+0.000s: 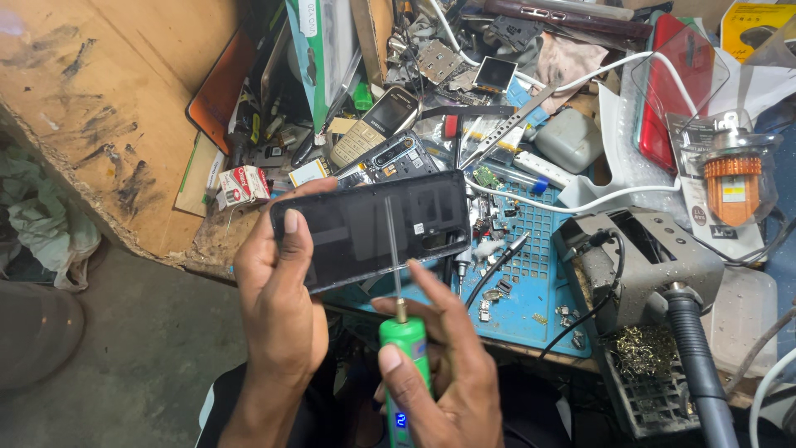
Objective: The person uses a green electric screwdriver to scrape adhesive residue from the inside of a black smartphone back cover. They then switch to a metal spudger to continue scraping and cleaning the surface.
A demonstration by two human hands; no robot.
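My left hand [278, 294] holds a black smartphone [365, 228] by its left end, thumb on the dark face, over the front edge of the bench. My right hand [439, 365] grips a green electric screwdriver [406, 348] with a small blue-lit display. Its thin metal bit [392, 249] points up and rests against the middle of the phone's face. Both hands sit close together below the phone.
A blue work mat [531, 274] with loose screws and small parts lies behind the phone. A metal soldering stand [647, 257] with brass wool stands at the right. Old phones, a keypad handset [373, 124], tweezers, white cables and boxes crowd the back. A brown board [108, 99] is at the left.
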